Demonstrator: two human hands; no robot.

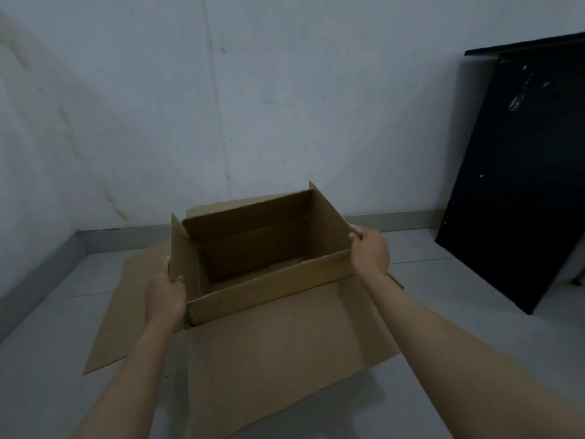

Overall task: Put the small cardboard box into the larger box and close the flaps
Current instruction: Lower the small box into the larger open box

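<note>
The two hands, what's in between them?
In the head view, the small cardboard box sits open between the left hand and right hand, each gripping a side, above the larger box.

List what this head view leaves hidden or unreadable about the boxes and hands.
- Larger box: interior and walls hidden behind the small cardboard box and a spread flap.
- Left hand and right hand: fingers mostly hidden against the small box's ends.
- Small box floor: too dark to say whether it is empty.
- Black panel: cut off by the right edge.
</note>
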